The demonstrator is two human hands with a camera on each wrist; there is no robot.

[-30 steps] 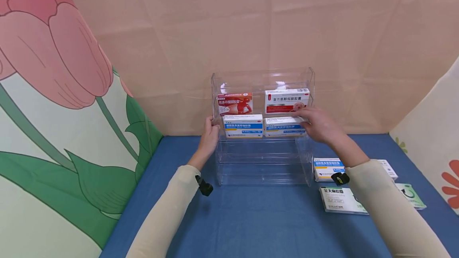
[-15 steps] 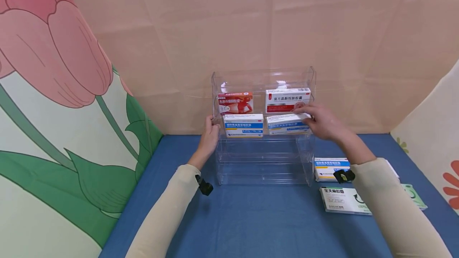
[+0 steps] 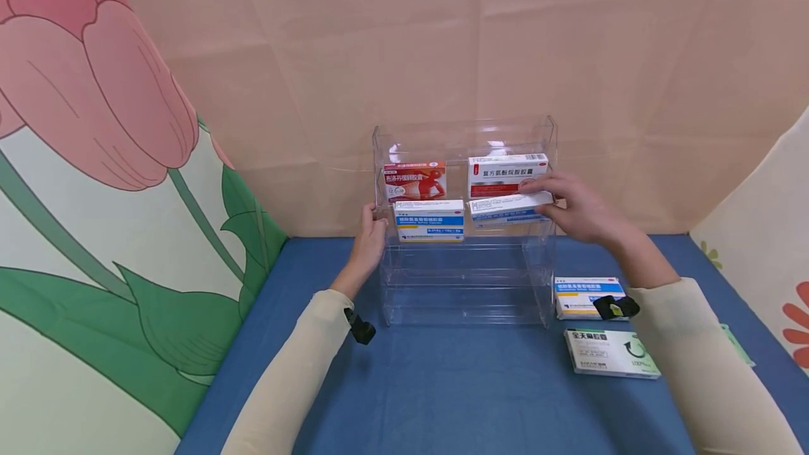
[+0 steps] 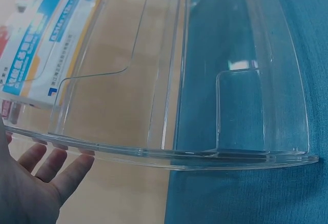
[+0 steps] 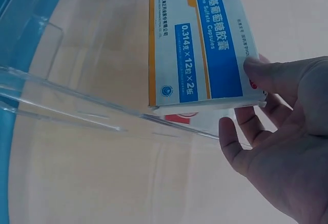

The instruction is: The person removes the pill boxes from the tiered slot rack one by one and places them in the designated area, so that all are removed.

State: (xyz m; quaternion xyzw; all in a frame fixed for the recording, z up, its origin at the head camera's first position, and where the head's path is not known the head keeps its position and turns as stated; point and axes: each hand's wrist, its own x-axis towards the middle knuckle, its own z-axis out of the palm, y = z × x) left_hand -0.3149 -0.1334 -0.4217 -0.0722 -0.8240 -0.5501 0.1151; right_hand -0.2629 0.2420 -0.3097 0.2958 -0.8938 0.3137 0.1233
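Observation:
In the head view a clear plastic tiered display rack (image 3: 464, 276) stands on the blue table. My left hand (image 3: 368, 248) grips its left side; in the left wrist view the fingers (image 4: 72, 175) lie against the side panel's edge. With thumb and fingers, my right hand (image 3: 578, 209) pinches the right end of a blue-and-white medicine box (image 3: 508, 208), tilted at the rack's second tier. The right wrist view shows this box's front (image 5: 205, 44), thumb on its face. A matching medicine box (image 3: 430, 222) sits to its left.
On the top tier are a red medicine box (image 3: 415, 181) and a white-and-red medicine box (image 3: 489, 175). Right of the rack lie another blue-and-white box (image 3: 578, 298) and a white-and-green box (image 3: 607, 353). The right sleeve (image 3: 701, 350) partly hides a green box (image 3: 736, 346).
My right hand has moved slightly up and right, tilting the pinched medicine box so more of its top side shows. The left hand has stayed on the rack.

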